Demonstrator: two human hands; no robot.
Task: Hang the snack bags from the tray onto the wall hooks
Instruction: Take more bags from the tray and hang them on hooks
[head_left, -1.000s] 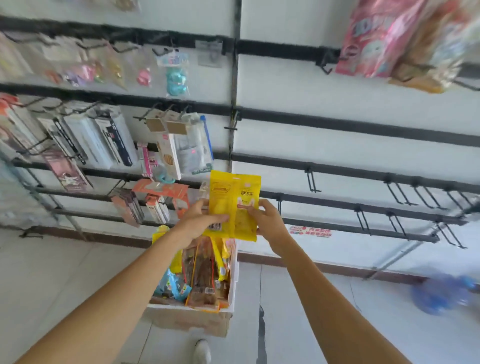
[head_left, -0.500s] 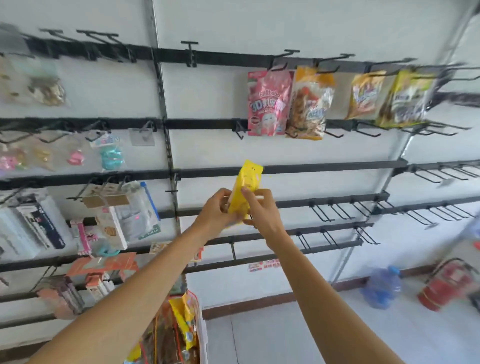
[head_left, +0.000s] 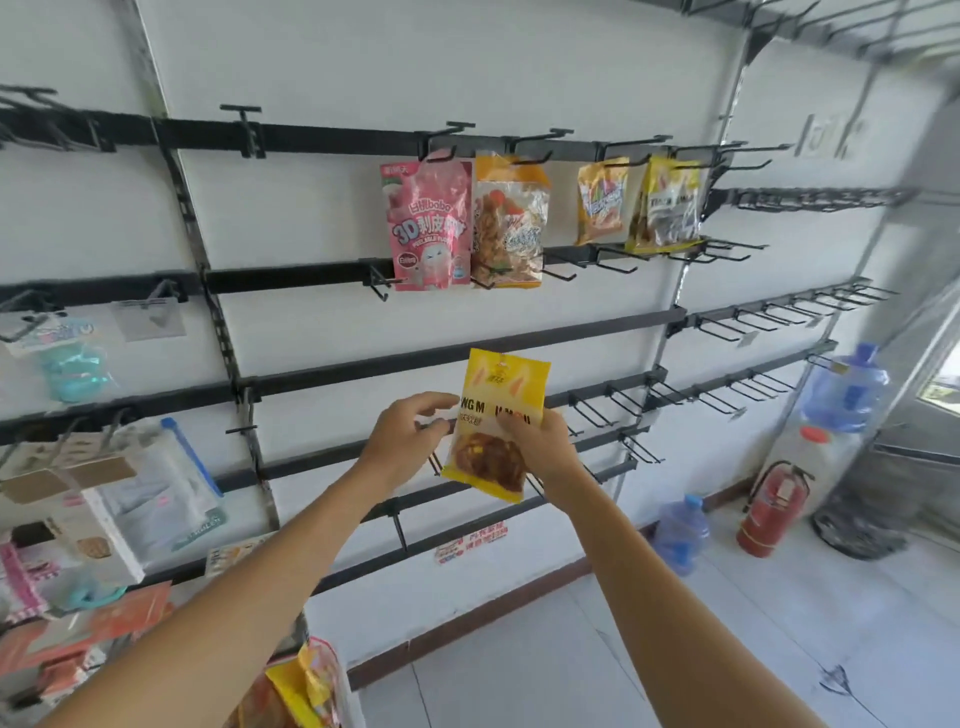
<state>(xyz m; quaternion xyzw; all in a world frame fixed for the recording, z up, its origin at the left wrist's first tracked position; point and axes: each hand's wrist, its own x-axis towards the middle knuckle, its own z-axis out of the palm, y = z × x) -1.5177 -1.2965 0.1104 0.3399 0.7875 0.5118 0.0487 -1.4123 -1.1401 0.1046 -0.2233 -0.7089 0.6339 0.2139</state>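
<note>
Yellow snack bag, a flat glossy pouch with a clear window showing brown pieces, is held upright in both hands in front of the lower rails, on no hook. Behind it the smooth white wall carries long black metal rails set with thin wire hooks. From the top rail's hooks hang four crinkly bags: a pink bag, a clear-fronted bag with an orange top just beside it, then a small orange bag and a yellow-and-dark bag further right. More shiny yellow and orange packets poke up at the bottom edge; what holds them is out of sight. The left hand has its fingers curled, pinching the pouch's left edge. The right hand grips the right side, thumb pressed flat across the front, fingers hidden behind.
</note>
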